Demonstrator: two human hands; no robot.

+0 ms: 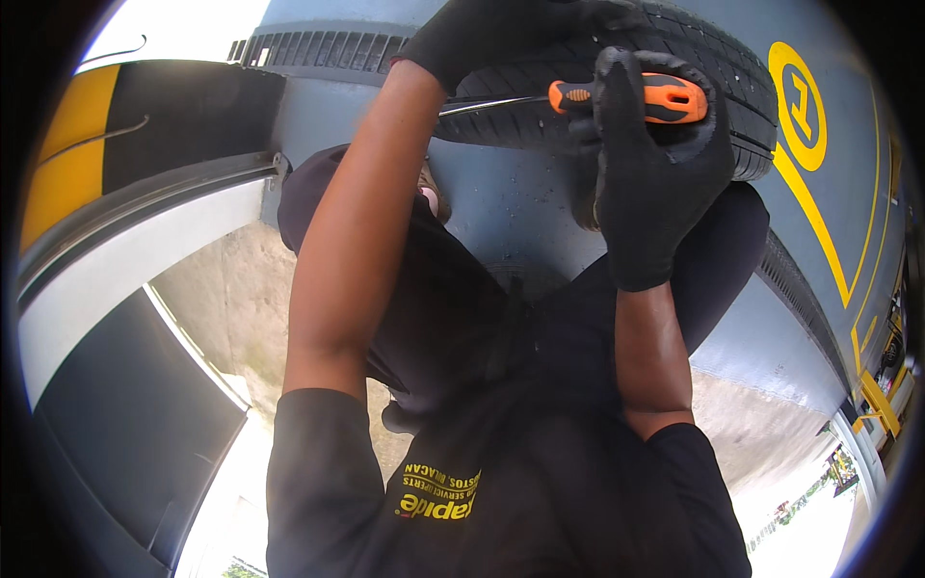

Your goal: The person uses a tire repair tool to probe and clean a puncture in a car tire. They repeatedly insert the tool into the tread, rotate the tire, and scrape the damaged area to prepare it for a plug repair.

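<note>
My left hand, in a black glove, reaches across the top of a black tyre, its fingers stretched rightward onto the tread and partly dim against it. My right hand, also gloved, is closed on an orange and black screwdriver. The screwdriver lies sideways in front of the tread, its metal shaft pointing left and passing out of sight behind my left forearm. The tyre stands just beyond my bent knees.
A grey floor with yellow markings surrounds the tyre. Slotted drain strips cross it. At left are a yellow-and-black striped edge and a metal rail. Yellow metal equipment stands at the far right.
</note>
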